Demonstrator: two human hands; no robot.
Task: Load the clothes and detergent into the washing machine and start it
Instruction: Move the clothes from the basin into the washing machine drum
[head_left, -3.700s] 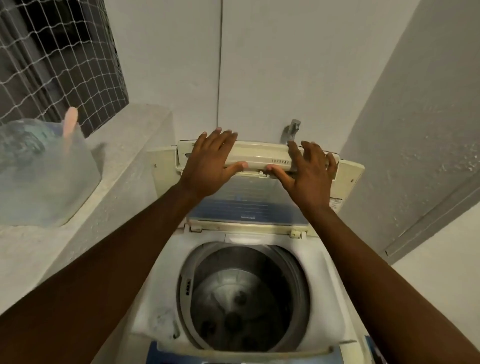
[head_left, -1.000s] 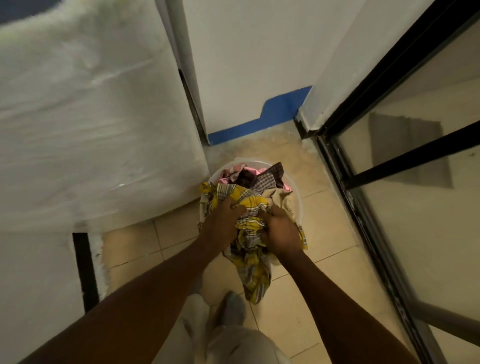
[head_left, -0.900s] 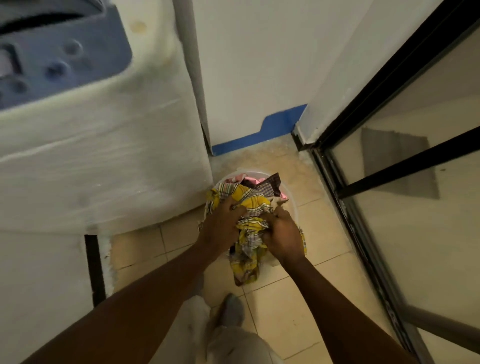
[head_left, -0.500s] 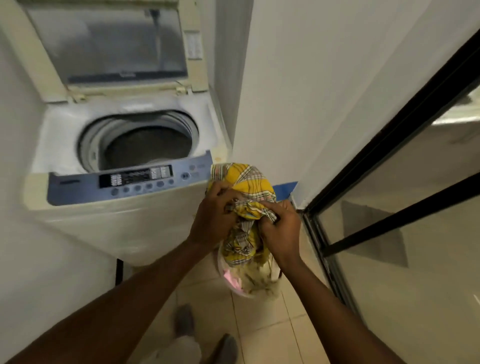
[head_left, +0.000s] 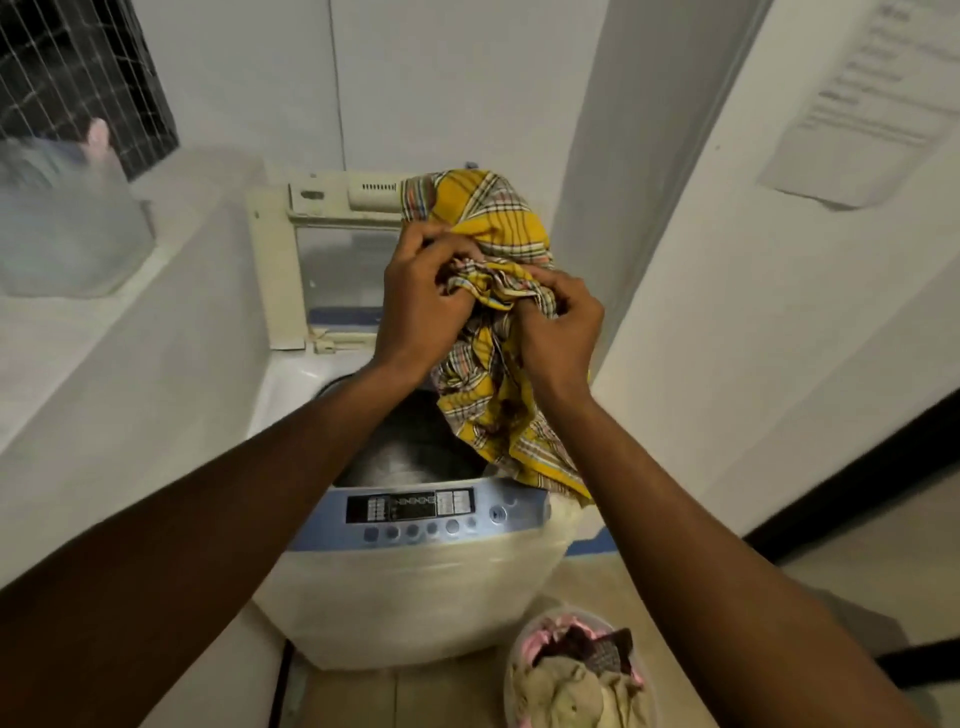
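A top-loading washing machine (head_left: 415, 587) stands in front of me with its lid (head_left: 322, 260) raised against the back wall. Its dark drum (head_left: 410, 447) shows behind a blue control panel (head_left: 415, 512). Above the drum's right side, both hands hold a bunched yellow plaid cloth (head_left: 493, 405). My left hand (head_left: 423, 304) grips it from the left and my right hand (head_left: 558, 327) from the right. The cloth's lower end hangs over the machine's right front rim.
A white bucket (head_left: 511, 670) of pink, beige and dark clothes sits on the tiled floor at the lower right. A clear plastic container (head_left: 67, 228) rests on the ledge at left. Walls close in on both sides, and a dark door frame (head_left: 857, 467) runs at right.
Both hands pulled the yellow plaid cloth out of the bucket on the floor and lifted it up and left, from beside the machine to above its open drum.
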